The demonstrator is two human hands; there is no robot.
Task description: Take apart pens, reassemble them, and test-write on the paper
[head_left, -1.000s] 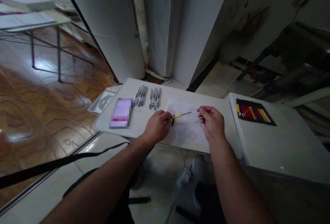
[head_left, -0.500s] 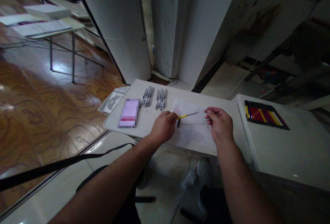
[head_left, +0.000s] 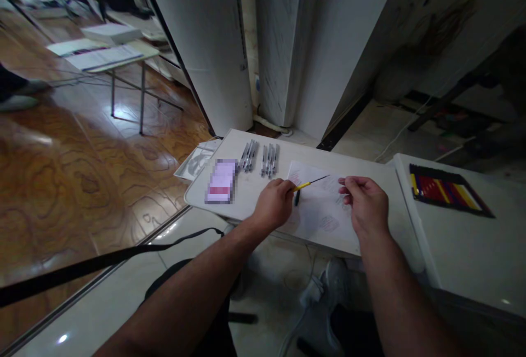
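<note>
My left hand (head_left: 273, 203) is closed on a slim yellow stick with a thin dark end (head_left: 303, 185); it looks like a pen part, but its kind is not certain. Its dark end points up and right toward my right hand (head_left: 367, 203), a short gap away. Thumb and fingertips of that hand are pinched together, and whatever they hold is too small to make out. Below both hands lies white paper (head_left: 316, 203) with patches of scribble. A short black piece, perhaps a pen cap (head_left: 297, 198), is beside my left fingers.
Two groups of clear pens, one on the left (head_left: 249, 155) and one on the right (head_left: 269, 160), lie on the white table (head_left: 263, 198). A blurred-out phone-like object (head_left: 222, 180) is left of them. On the adjoining white surface (head_left: 472, 247) sits a black-edged pack of coloured sticks (head_left: 447, 190).
My right hand has drawn away from the stick's dark end, opening a gap. My left hand keeps its hold. The whole view has shifted, and a person's feet now show at far left.
</note>
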